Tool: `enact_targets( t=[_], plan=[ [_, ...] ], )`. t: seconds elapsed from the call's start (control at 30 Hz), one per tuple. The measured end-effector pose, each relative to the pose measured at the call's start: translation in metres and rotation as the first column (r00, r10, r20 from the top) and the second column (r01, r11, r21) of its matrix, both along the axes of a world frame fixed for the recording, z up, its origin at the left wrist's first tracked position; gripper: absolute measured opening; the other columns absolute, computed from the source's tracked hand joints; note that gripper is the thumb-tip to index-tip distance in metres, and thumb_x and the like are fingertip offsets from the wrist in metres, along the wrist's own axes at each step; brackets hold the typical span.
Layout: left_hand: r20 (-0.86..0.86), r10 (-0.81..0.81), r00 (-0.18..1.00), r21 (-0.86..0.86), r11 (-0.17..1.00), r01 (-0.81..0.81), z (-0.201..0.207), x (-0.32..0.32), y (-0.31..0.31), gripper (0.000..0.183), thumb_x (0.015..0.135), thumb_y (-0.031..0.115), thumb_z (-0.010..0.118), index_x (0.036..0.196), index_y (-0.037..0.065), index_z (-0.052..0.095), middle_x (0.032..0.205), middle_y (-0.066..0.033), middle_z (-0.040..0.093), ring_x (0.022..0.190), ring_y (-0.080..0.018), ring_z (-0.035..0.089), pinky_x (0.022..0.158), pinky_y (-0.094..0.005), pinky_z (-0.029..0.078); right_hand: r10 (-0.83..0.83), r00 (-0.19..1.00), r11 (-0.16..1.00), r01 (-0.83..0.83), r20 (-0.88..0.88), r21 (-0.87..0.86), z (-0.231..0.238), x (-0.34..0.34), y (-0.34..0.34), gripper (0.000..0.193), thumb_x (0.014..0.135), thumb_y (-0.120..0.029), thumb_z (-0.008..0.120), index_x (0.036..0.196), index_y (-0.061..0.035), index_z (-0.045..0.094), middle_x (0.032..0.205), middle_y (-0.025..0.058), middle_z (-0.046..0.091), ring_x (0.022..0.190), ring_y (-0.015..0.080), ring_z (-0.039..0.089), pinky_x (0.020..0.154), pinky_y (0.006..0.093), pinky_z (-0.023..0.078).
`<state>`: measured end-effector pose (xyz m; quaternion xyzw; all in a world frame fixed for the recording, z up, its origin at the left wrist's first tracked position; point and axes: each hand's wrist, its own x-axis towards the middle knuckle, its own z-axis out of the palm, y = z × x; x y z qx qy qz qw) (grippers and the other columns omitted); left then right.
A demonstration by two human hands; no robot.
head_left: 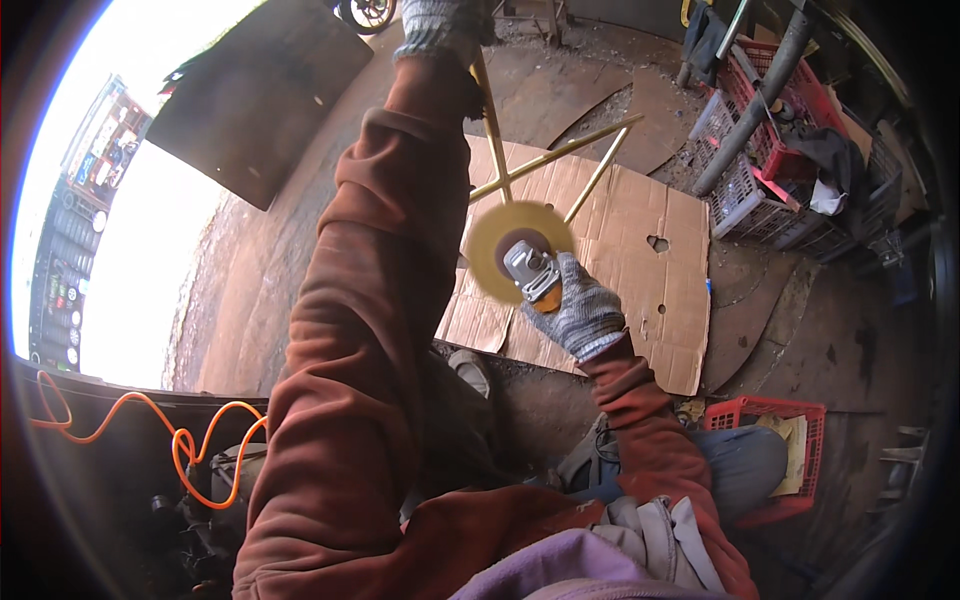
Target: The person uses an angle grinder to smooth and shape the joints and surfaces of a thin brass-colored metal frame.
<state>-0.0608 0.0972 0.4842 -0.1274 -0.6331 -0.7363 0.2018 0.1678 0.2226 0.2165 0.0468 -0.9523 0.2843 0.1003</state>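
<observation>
Workshop, metalworking type, open to daylight at left: angle grinder point(531, 268) with big disc point(488, 243), gold-coloured metal bars point(560, 154) over flattened cardboard point(660, 320), grimy brown floor point(525, 395), plastic crates point(731, 165) of odds and ends, looped orange hose or cable point(134, 395).

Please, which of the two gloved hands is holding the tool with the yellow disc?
The right hand: it grips the angle grinder above the cardboard. The left hand is apart from the tool, stretched forward to the picture's top edge.
</observation>
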Motion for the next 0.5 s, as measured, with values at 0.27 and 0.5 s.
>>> enact_targets(
  t=[0.27,0.5],
  plan=[
    [-0.021,-0.042,0.999,-0.006,0.999,0.042,0.006,0.005,0.002,0.037,0.102,0.050,0.055,0.083,0.018,0.059,0.058,0.0036,0.046,0.041,-0.0114,0.041,0.035,-0.0298,0.032,0.037,0.989,0.999,-0.040,-0.144,-0.015,0.001,-0.010,0.001,0.085,0.079,-0.048,0.082,0.139,-0.0074,0.039,0.108,0.0231,0.070,0.093,0.0442,0.070,0.076,0.0551,0.056],
    [-0.047,-0.159,0.986,0.068,0.984,0.162,0.004,-0.002,0.009,0.034,0.103,0.048,0.056,0.081,0.021,0.056,0.054,0.0053,0.043,0.038,-0.0104,0.037,0.034,-0.0290,0.030,0.077,0.995,0.997,-0.076,-0.062,0.019,-0.006,-0.009,-0.001,0.084,0.078,-0.049,0.083,0.137,-0.0058,0.040,0.108,0.0233,0.070,0.092,0.0446,0.070,0.075,0.0557,0.056]
  ],
)
